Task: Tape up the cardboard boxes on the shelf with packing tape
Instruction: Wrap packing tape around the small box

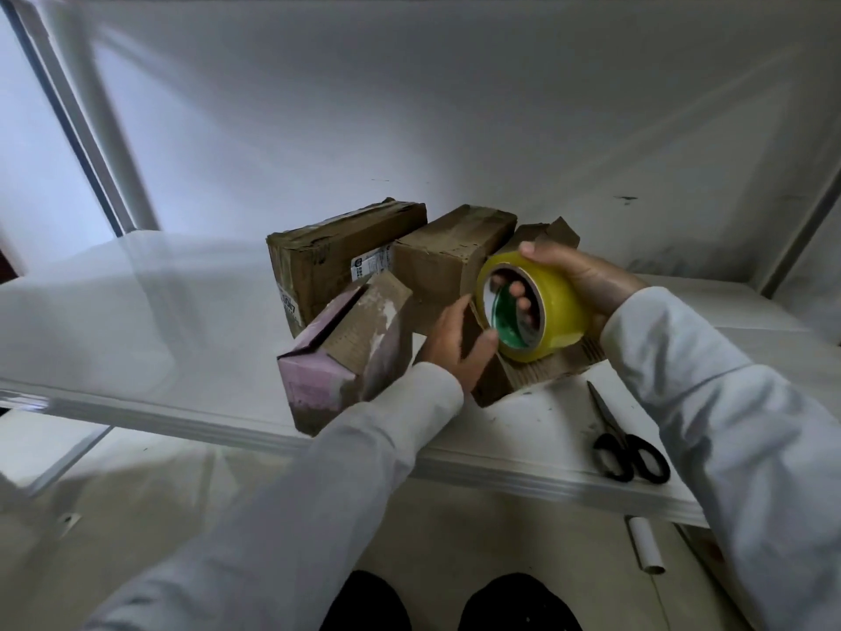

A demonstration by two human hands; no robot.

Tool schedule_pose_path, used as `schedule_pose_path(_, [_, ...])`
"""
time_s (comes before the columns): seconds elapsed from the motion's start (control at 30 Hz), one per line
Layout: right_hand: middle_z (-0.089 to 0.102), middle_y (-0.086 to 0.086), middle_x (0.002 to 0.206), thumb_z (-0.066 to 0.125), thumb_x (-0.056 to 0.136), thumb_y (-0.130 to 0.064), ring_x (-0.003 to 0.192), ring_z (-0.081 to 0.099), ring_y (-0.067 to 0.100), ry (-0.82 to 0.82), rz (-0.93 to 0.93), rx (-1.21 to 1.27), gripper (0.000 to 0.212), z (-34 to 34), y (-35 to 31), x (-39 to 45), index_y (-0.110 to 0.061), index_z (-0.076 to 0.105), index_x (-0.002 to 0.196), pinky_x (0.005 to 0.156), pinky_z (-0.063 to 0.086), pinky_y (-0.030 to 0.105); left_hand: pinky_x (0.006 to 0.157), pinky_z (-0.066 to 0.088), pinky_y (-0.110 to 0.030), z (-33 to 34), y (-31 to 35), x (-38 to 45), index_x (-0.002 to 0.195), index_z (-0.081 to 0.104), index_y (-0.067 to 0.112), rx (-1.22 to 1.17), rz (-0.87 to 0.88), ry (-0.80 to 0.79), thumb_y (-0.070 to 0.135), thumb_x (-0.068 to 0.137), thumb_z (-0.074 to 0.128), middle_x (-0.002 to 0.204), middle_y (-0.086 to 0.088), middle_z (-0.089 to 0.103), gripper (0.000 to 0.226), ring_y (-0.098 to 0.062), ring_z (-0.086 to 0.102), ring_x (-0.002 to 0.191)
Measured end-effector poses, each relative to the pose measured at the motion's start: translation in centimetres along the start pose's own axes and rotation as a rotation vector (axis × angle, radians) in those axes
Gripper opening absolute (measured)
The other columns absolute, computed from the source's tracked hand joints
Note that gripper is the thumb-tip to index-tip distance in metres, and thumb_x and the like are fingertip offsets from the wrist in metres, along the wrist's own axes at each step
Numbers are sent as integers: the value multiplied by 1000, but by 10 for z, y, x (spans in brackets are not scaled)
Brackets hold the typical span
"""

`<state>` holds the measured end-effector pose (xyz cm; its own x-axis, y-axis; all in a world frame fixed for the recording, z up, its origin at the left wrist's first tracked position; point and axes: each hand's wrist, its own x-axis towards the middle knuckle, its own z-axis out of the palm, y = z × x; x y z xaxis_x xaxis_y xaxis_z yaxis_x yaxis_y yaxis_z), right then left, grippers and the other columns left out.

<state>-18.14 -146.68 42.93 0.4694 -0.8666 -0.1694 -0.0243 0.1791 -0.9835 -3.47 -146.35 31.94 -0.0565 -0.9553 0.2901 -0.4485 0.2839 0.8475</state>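
Note:
Several cardboard boxes stand on a white shelf [136, 339]. A pink-sided box [346, 352] with an open slit sits nearest on the left. Behind it are a labelled brown box [336, 261] and a second brown box [450, 261]. My right hand [578, 284] grips a yellowish roll of packing tape [546, 311], fingers through its core, above a low open box [546, 371]. My left hand [459, 343] holds that box's left flap, thumb close to the roll's rim.
Black-handled scissors [623, 444] lie on the shelf at the right, near its front edge. A white cardboard tube [644, 546] lies on the floor below. The shelf's white uprights [109, 143] rise at the left and right. My feet show at the bottom.

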Motion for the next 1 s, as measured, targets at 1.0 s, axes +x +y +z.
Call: schedule_pose_path(1.0, [59,7,68,57,92,-32,58,54,18,261,407,-426,20,5,39,-19,-13,56,87,47,49,17,117,16,-49,-3,3,23,149,-3,24,247,-417,-164,51,62,82,156,-7,13,124,-32,11,144])
